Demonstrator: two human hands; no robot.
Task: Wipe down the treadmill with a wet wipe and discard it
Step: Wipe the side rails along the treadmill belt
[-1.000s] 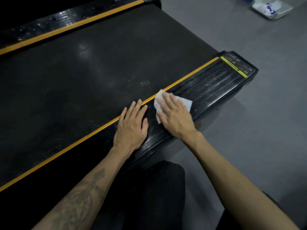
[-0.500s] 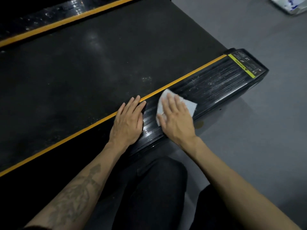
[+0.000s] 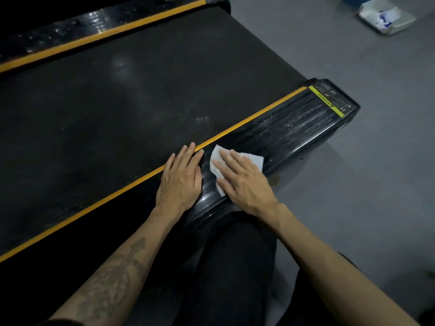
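Note:
The black treadmill deck (image 3: 117, 109) fills the left and middle, with a ribbed black side rail (image 3: 289, 130) edged by an orange stripe. A white wet wipe (image 3: 217, 161) lies flat on that rail. My right hand (image 3: 244, 182) presses it down with straight fingers and covers most of it. My left hand (image 3: 181, 177) rests flat on the rail just left of the wipe, its fingertips reaching the orange stripe.
A white wipe packet (image 3: 386, 17) lies on the grey floor (image 3: 376, 184) at the top right. The rail's end cap carries a yellow warning label (image 3: 327, 102). My dark-trousered knees are under my arms at the bottom.
The right hand with the wipe has stayed on about the same stretch of rail, shifting only slightly. The left hand has kept its place beside it. The view has shifted a little.

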